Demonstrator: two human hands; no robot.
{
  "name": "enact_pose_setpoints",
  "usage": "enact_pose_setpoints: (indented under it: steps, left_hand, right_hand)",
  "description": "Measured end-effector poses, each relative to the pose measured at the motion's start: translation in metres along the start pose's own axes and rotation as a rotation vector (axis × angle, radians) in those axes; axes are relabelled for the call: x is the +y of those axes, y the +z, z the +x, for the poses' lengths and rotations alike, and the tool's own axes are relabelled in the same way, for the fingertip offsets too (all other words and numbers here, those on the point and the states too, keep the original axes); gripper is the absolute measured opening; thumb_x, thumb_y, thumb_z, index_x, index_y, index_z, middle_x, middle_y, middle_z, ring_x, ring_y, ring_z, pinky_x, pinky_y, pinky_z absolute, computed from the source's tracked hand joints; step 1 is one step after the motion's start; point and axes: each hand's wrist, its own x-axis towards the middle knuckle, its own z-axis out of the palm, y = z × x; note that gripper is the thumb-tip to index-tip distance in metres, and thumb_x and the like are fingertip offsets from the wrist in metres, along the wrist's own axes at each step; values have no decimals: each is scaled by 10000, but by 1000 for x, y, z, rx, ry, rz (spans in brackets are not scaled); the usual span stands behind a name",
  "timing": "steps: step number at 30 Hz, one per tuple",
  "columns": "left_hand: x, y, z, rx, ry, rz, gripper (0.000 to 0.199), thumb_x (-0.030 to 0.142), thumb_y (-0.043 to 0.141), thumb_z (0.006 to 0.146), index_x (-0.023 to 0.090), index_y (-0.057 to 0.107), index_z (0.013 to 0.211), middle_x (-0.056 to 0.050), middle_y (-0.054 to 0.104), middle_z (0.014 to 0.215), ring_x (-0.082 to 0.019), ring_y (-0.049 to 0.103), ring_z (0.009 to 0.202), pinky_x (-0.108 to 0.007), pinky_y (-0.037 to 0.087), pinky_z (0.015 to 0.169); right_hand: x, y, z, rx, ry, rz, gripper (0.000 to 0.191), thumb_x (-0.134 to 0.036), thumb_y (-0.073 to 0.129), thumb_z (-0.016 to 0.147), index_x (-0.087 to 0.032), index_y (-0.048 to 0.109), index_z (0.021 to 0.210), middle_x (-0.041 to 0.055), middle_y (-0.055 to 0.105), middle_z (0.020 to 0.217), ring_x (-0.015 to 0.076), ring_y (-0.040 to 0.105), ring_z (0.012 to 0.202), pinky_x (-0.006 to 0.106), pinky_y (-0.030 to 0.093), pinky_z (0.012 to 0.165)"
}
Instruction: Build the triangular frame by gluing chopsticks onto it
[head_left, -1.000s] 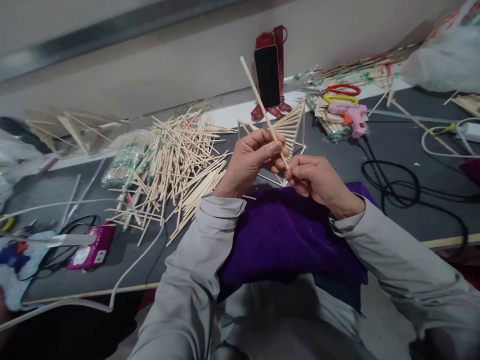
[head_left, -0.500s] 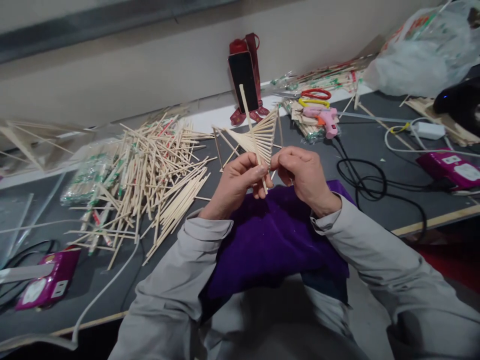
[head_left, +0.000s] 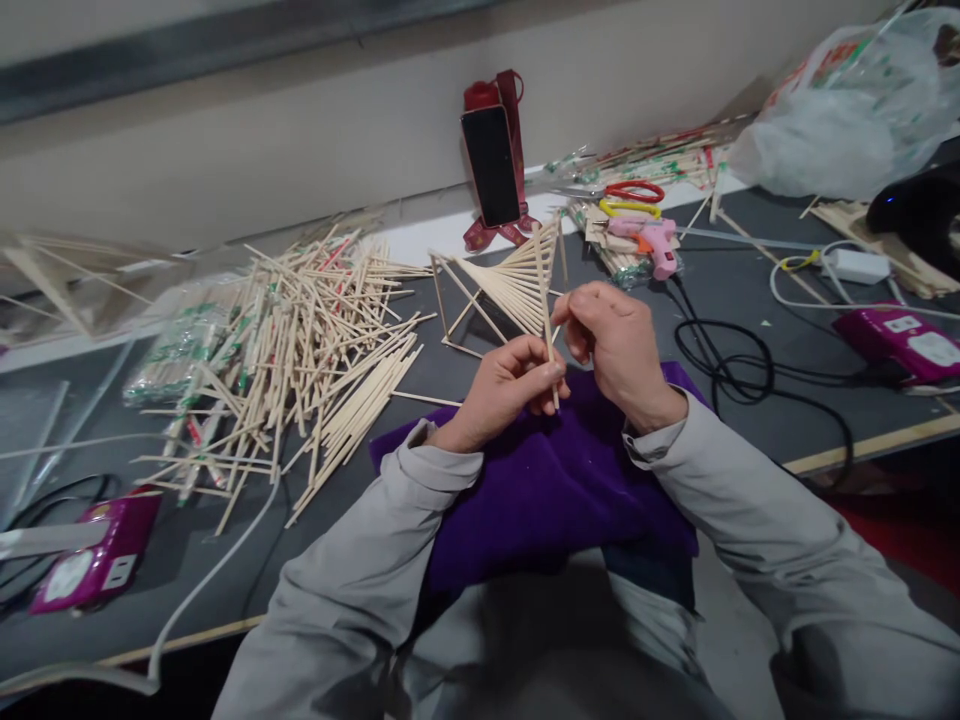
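A dark grey tabletop (head_left: 225, 570) with a pale near edge spans the view, and a broad heap of loose wooden sticks (head_left: 300, 330) covers much of its left half, running from the far edge down toward the near one. A white plastic bag (head_left: 832, 150) slumps along the far edge at the right, and a purple cloth (head_left: 555, 500) drapes in front of the person at the middle of the near edge. Between heap and bag stands a stick frame (head_left: 510, 290), its sticks fanned into a twisted surface. Just nearer than this frame are both hands: the left hand (head_left: 514, 390) has its grip clamped, thumb against fingers, while the right hand (head_left: 615, 345) is curled beside it, and whether that second grip pinches anything cannot be told. Toward the far edge, behind the frame, a phone (head_left: 491, 165) leans upright; to its right lie a pink glue gun (head_left: 641, 240) and, just behind that, scissors (head_left: 634, 190) with red and yellow handles. Slimmest is the held stick (head_left: 544, 300), tilted slightly off upright, caught by the left grip near its lower end: a short piece juts below the fingers, and the longer part rises above them, overlapping the frame in this view; contact between the two cannot be made out.
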Motion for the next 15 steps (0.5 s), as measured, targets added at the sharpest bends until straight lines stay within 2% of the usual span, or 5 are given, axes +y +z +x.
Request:
enact_pose_setpoints:
  steps: [5, 10, 12, 15]
  left_hand:
    - [-6, 3, 0, -8, -30, 12, 251, 381, 677, 860, 158, 564, 854, 0, 683, 687, -81, 608, 493, -168, 436, 458]
    - [-10, 4, -1, -28, -39, 53, 246, 366, 680, 857, 152, 561, 833, 3, 660, 675, -70, 579, 491, -169, 419, 465]
    - [-12, 5, -2, -48, -43, 74, 246, 362, 685, 853, 149, 564, 827, 2, 653, 676, -68, 571, 500, -177, 428, 485]
    - [-14, 6, -3, -82, -55, 85, 245, 360, 684, 851, 148, 566, 817, 3, 640, 677, -67, 560, 511, -191, 440, 517]
  right_hand:
    - [2, -5, 6, 66, -73, -73, 161, -355, 708, 809, -207, 704, 872, -47, 531, 579, 67, 405, 447, 202, 271, 390]
    - [-7, -10, 10, 122, -130, -46, 183, -380, 730, 796, -207, 677, 827, -47, 550, 626, 52, 403, 440, 196, 274, 380]
    - [-14, -13, 10, 103, -112, -11, 197, -385, 717, 812, -198, 659, 790, -50, 542, 615, 48, 407, 435, 193, 263, 372]
    - [-27, -21, 11, -12, -76, -63, 248, -423, 670, 857, -187, 678, 781, -46, 535, 595, 45, 409, 435, 192, 265, 374]
